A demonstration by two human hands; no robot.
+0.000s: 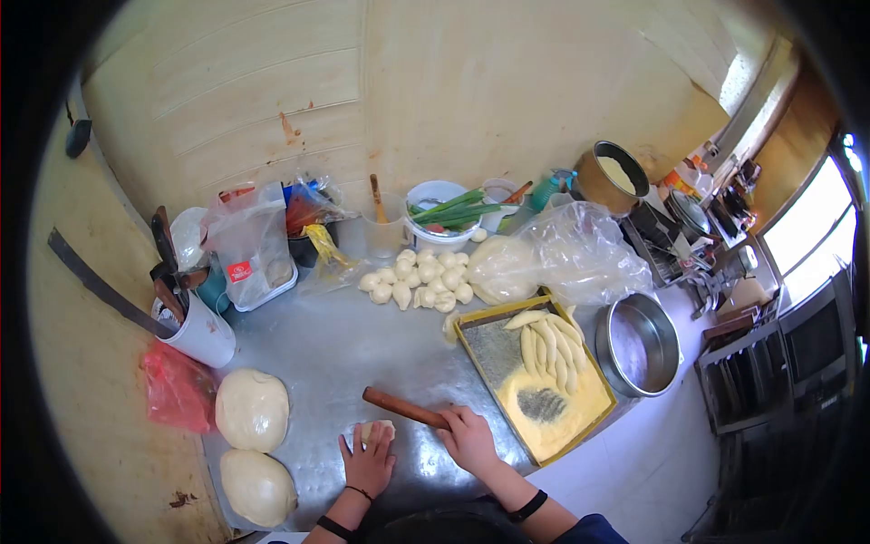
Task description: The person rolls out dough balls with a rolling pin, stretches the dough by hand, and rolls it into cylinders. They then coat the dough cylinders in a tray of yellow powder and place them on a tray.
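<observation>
Some dough (388,425) partly under left hand (369,466)

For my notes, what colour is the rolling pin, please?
The rolling pin is reddish brown; the head view shows it.

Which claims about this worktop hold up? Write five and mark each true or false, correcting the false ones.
1. The right hand grips a brown wooden rolling pin. True.
2. The left hand holds a knife. False: its fingers rest on a small pale dough piece.
3. Two large, round, pale dough lumps lie on the grey metal table. True.
4. The yellow-rimmed rectangular tray is empty. False: long pale pieces lie in it.
5. A round silver metal pan stands beside the tray. True.
</observation>
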